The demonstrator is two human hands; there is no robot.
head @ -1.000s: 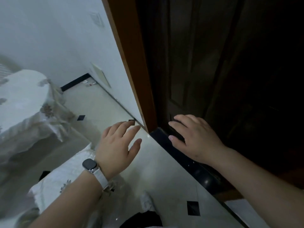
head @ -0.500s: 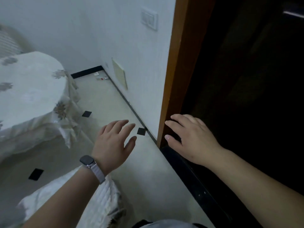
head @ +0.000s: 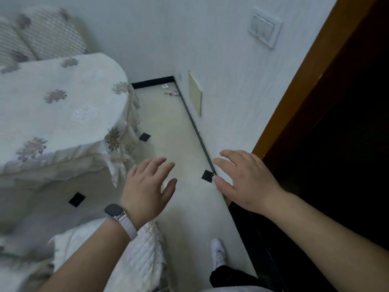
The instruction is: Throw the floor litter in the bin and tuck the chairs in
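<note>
White floral cloth drapes the table (head: 63, 114), with a quilted chair (head: 145, 253) near it. The left hand (head: 147, 186) hovers with fingers spread, holding nothing. Floor litter (head: 171, 93) lies in the far corner by the wall. The right hand (head: 244, 182) is likewise spread and empty, beside the door frame (head: 294, 98).

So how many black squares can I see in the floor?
3. One square by the tablecloth, one beside the right hand, one left of the left hand. The tablecloth may hide more.
</note>
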